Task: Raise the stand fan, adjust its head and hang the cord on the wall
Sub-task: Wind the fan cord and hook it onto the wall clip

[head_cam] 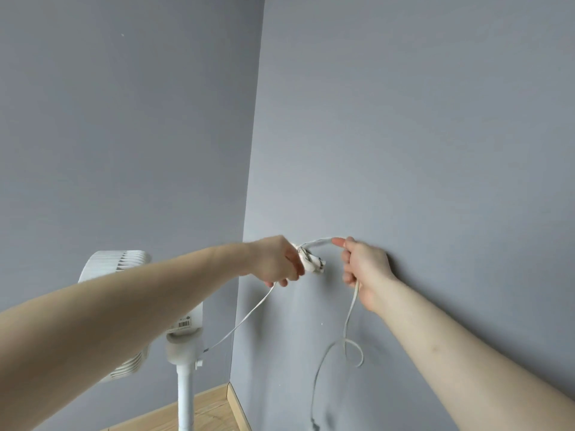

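Cord (320, 242) arched between both hands' fingers (339, 243) — at wall (404, 135)

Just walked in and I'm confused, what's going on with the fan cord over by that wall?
A person is hanging the fan's white cord on a small white hook fixed to the grey wall. The left hand is at the hook, and the right hand pinches the cord just beside it, looping it over. The rest of the cord dangles down the wall. The stand fan stands in the corner to the left.
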`<state>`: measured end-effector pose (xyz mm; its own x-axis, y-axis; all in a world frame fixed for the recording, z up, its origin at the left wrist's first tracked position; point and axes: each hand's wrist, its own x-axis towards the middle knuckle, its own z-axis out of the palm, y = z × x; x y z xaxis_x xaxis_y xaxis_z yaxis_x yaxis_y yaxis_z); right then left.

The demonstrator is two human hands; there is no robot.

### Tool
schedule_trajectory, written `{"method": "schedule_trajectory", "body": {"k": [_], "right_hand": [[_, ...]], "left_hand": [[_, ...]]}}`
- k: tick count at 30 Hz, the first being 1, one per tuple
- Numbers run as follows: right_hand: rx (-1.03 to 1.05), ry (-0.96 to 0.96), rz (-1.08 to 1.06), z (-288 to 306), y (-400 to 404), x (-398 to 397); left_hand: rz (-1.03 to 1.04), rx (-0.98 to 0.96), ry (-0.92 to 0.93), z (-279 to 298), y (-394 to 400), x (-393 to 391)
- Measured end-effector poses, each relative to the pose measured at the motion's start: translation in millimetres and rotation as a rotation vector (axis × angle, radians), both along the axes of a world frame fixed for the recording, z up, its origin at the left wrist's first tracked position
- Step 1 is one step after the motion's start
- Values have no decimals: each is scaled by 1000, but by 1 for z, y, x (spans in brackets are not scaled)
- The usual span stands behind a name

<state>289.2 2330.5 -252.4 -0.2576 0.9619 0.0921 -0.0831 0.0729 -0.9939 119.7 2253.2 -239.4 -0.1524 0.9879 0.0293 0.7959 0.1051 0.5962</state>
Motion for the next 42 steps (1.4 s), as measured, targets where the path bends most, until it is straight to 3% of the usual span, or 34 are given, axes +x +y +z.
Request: {"method": "schedule_trajectory", "body": {"k": [5, 9, 15, 22, 27, 39, 42], "right_hand": [[203, -152, -144, -40, -9, 11], [306, -242, -207, -68, -7, 13], [223, -293, -209, -106, -2, 16], [-120, -96, -121, -131, 0, -3], [-281, -107, -89, -143, 8, -20], [-154, -106, -136, -123, 37, -78], [-133, -132, -140, -118, 44, -93]], "left_hand": [[159, 138, 340, -37, 19, -21], [125, 132, 419, -56, 36, -16], [79, 166, 413, -69, 55, -8], [42, 279, 470, -80, 66, -15], [17, 307, 490, -84, 68, -20], [-65, 436, 397, -82, 79, -36], [-63, 515, 287, -80, 80, -41]]}}
